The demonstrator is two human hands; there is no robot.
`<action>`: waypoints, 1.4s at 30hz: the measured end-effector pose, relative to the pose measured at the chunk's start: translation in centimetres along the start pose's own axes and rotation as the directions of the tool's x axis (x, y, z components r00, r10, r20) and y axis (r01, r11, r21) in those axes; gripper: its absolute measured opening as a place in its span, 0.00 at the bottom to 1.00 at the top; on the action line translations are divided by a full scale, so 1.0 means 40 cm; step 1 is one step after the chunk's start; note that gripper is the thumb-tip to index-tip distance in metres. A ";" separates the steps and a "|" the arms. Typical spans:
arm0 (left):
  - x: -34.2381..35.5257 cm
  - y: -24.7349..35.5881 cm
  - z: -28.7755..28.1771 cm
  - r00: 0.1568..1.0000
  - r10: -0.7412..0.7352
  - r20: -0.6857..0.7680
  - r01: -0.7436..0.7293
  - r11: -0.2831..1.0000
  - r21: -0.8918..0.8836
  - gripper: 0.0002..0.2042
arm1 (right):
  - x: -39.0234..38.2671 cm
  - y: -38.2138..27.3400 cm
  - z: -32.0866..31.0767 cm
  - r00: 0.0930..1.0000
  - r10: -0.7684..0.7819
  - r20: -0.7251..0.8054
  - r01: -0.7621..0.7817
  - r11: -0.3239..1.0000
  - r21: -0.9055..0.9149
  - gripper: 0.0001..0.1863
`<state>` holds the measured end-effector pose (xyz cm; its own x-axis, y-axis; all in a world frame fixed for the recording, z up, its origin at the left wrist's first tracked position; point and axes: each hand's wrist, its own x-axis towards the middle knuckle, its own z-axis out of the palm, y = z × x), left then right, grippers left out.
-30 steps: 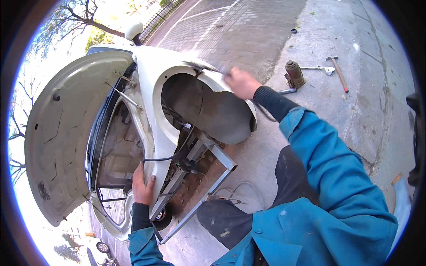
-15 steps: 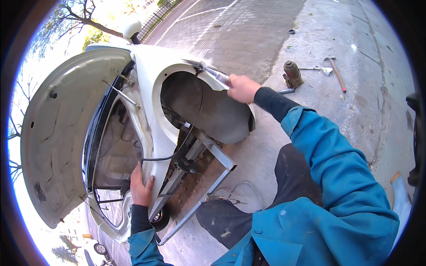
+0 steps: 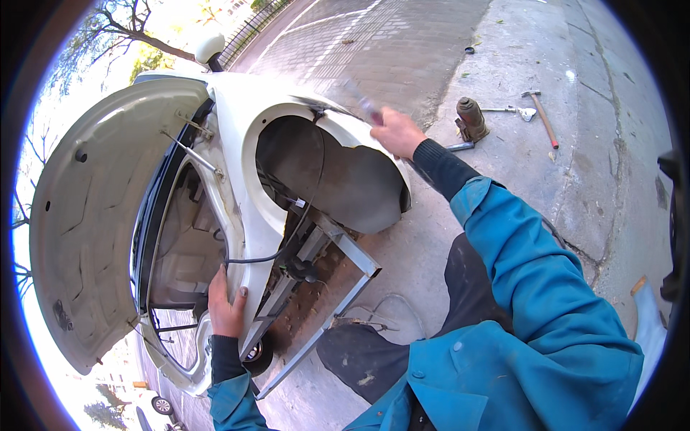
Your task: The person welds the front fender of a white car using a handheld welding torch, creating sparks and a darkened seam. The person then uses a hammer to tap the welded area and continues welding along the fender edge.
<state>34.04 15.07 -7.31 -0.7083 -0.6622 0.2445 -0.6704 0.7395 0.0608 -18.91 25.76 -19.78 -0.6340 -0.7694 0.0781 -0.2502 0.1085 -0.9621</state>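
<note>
A white car body [image 3: 243, 144] stands before me, its rounded lid [image 3: 93, 215] raised at the left. My left hand [image 3: 228, 305] grips the body's near edge, thumb on the white panel and the other fingers partly hidden. A black cable [image 3: 253, 261] runs just above that hand, across to the open wheel arch [image 3: 323, 172]. My right hand [image 3: 397, 133] is closed round a silver hand tool [image 3: 363, 103], raised beside the far side of the arch. The tool is smeared by motion, and its head cannot be made out.
Below the arch a square-tube metal frame [image 3: 345, 287] sticks out toward my knees. On the pavement at right stand a bottle jack [image 3: 471, 118] and a hammer [image 3: 543, 118] with a wooden handle. A hose [image 3: 402, 298] lies near my legs. A fence [image 3: 251, 32] is behind.
The silver tool has swung up and away from the arch's upper edge, where its end was before. My left hand keeps its hold on the body.
</note>
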 end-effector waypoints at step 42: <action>0.003 0.009 -0.006 0.999 -0.026 0.017 0.027 1.000 -0.016 0.48 | -0.117 0.010 -0.094 0.908 0.136 0.395 -0.170 0.984 0.053 0.26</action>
<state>33.78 15.31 -7.01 -0.6941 -0.6836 0.2259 -0.6855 0.7234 0.0828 -18.80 31.78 -19.55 -0.3205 -0.9332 -0.1628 -0.0997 0.2041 -0.9739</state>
